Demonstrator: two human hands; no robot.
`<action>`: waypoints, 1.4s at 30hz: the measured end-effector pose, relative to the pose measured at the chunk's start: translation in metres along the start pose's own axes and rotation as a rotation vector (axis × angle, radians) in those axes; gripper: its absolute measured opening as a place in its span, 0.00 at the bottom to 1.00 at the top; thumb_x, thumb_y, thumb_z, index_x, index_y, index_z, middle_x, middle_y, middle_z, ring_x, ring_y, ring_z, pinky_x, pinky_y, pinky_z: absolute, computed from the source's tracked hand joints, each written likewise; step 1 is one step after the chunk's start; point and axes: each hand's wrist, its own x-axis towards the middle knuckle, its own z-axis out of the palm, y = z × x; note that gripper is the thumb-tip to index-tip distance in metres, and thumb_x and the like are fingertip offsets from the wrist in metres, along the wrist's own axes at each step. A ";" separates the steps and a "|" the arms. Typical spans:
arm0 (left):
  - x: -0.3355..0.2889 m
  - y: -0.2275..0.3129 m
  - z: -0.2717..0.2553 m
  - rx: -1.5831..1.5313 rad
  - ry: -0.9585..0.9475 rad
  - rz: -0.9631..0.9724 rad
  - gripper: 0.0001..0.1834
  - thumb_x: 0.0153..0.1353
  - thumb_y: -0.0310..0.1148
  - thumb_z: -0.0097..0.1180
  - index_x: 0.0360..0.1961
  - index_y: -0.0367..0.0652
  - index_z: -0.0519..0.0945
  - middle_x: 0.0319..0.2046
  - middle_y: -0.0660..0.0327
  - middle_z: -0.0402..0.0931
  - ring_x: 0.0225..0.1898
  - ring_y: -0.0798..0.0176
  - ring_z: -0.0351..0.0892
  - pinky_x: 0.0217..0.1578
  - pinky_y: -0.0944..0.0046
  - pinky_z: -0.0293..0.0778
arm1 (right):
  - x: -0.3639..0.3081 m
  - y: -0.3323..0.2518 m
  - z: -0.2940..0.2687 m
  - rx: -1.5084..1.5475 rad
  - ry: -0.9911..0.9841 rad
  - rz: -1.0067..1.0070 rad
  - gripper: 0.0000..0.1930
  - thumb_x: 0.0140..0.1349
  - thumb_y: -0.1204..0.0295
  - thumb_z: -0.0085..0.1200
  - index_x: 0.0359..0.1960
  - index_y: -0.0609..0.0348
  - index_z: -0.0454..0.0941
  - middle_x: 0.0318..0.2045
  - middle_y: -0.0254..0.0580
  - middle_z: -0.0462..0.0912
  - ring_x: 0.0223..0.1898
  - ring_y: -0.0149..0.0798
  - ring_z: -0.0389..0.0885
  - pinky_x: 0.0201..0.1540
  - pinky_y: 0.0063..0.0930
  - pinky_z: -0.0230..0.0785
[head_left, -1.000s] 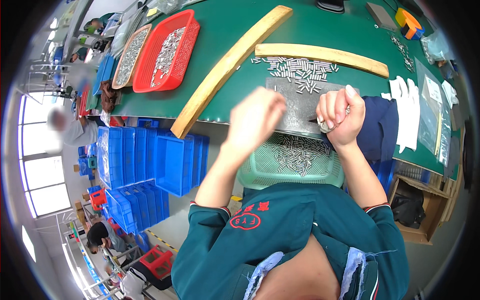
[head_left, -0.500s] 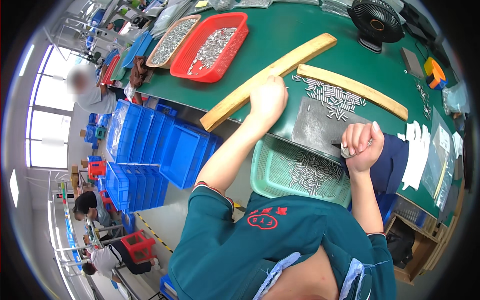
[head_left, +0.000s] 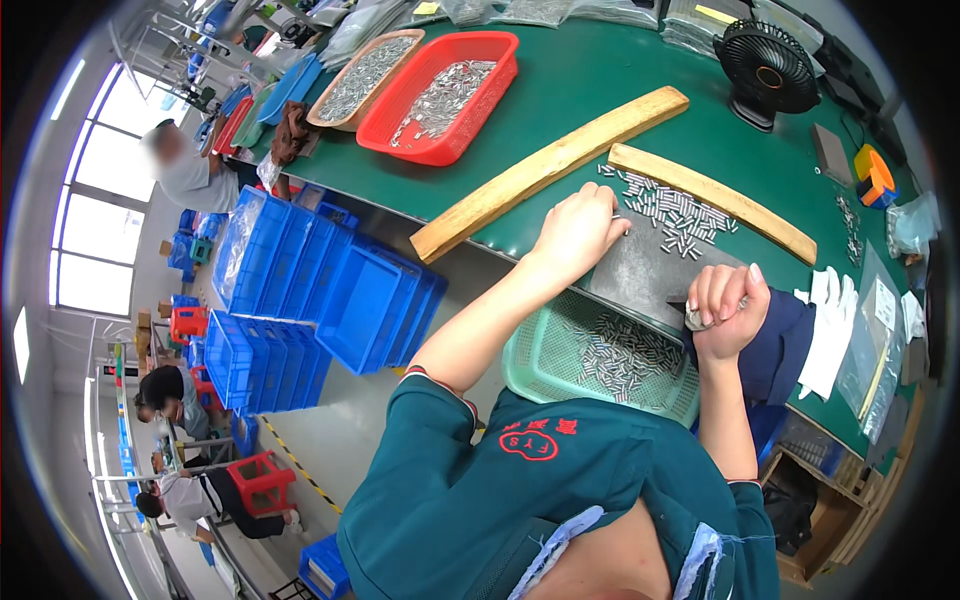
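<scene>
My left hand [head_left: 582,236] is closed above the left part of a dark grey plate [head_left: 632,272], its fingertips pinched; a small silvery bit, apparently a metal pin, shows at them. Beyond the plate's far edge lies a heap of short metal pins [head_left: 680,212], some spilling onto it. My right hand [head_left: 730,310] is curled at the plate's right side around a pale-handled tool with a dark tip; most of it is hidden by the fingers. Below the plate, against my lap, a green mesh basket [head_left: 530,352] holds many more pins.
Two wooden bars [head_left: 550,170] border the heap. A red basket [head_left: 490,105] and a peach basket [head_left: 335,112] of metal parts stand far left. A black fan [head_left: 768,75] is at the back right, white gloves [head_left: 828,330] at right. Blue crates [head_left: 375,310] are stacked left of the table.
My left hand has moved right and nearer, from the long wooden bar to the plate. A loose pin seen on the plate is now out of sight. The right hand keeps its grip.
</scene>
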 end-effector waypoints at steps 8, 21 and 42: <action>-0.002 0.008 -0.003 0.076 0.012 0.099 0.04 0.52 0.32 0.54 0.27 0.44 0.75 0.28 0.59 0.72 0.35 0.55 0.75 0.35 0.57 0.72 | 0.002 0.000 0.002 0.000 0.034 -0.003 0.25 0.64 0.66 0.30 0.06 0.54 0.54 0.04 0.35 0.57 0.07 0.29 0.55 0.15 0.25 0.56; -0.020 0.033 -0.003 -0.060 -0.117 0.015 0.06 0.52 0.32 0.56 0.29 0.41 0.77 0.29 0.57 0.74 0.33 0.54 0.76 0.33 0.58 0.72 | 0.000 0.001 -0.001 0.023 0.029 -0.021 0.25 0.64 0.66 0.32 0.06 0.55 0.55 0.04 0.36 0.58 0.07 0.28 0.54 0.14 0.24 0.55; -0.043 0.047 0.008 -0.299 -0.197 0.102 0.05 0.49 0.26 0.60 0.28 0.39 0.78 0.24 0.60 0.72 0.20 0.69 0.72 0.24 0.69 0.69 | 0.001 0.001 0.001 -0.003 -0.031 -0.050 0.25 0.64 0.68 0.33 0.05 0.56 0.57 0.04 0.35 0.59 0.07 0.27 0.56 0.13 0.22 0.52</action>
